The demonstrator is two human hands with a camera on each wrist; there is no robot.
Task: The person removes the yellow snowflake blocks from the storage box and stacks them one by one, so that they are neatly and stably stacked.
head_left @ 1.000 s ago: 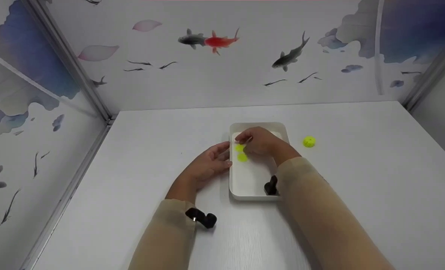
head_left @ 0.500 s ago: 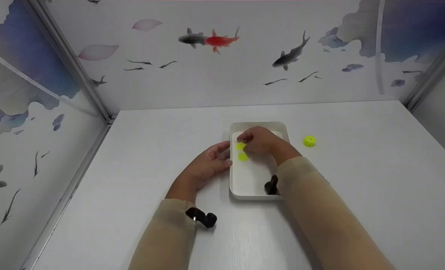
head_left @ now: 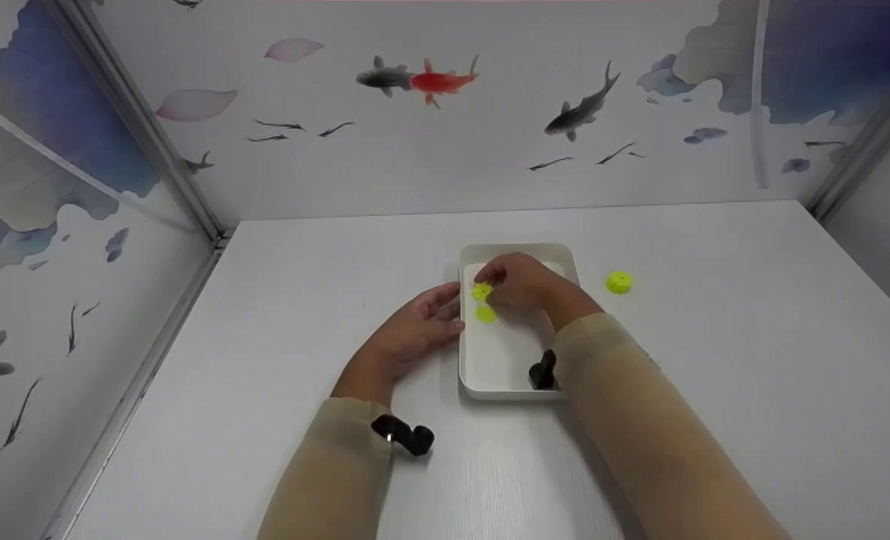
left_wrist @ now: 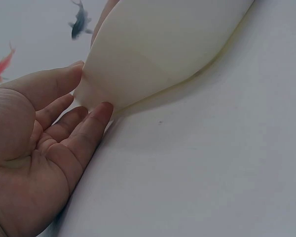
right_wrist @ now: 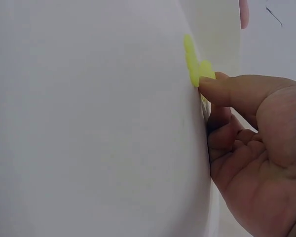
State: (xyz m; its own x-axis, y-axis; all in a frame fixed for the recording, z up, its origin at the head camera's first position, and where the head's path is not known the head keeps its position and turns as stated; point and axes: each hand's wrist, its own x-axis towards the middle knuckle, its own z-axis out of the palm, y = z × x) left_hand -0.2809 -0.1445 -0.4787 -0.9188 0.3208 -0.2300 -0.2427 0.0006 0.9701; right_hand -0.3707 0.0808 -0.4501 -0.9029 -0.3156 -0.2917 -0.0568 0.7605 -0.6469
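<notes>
In the head view, a shallow white tray point(head_left: 501, 360) lies on the table. My left hand point(head_left: 419, 330) rests against its left wall; the left wrist view shows the thumb and fingertips touching the tray edge point(left_wrist: 153, 54). Over the tray's far left part, my right hand point(head_left: 524, 281) pinches a small yellow scalloped disc point(head_left: 482, 292) between thumb and fingers. Nearer to me, a second yellow disc point(head_left: 485, 313) lies on the tray floor. The right wrist view shows this lying disc point(right_wrist: 190, 61) just beside the held one point(right_wrist: 207, 69), which the thumb partly covers.
Right of the tray, another yellow scalloped piece point(head_left: 619, 283) sits on the white table point(head_left: 715, 337). Printed panels point(head_left: 490, 150) with fish stand at the back and left. A black wrist camera point(head_left: 543, 370) hangs over the tray's near right corner.
The held yellow disc has tilted in my right fingers, so its notched face shows more clearly now. My left hand and the tray stay almost where they were.
</notes>
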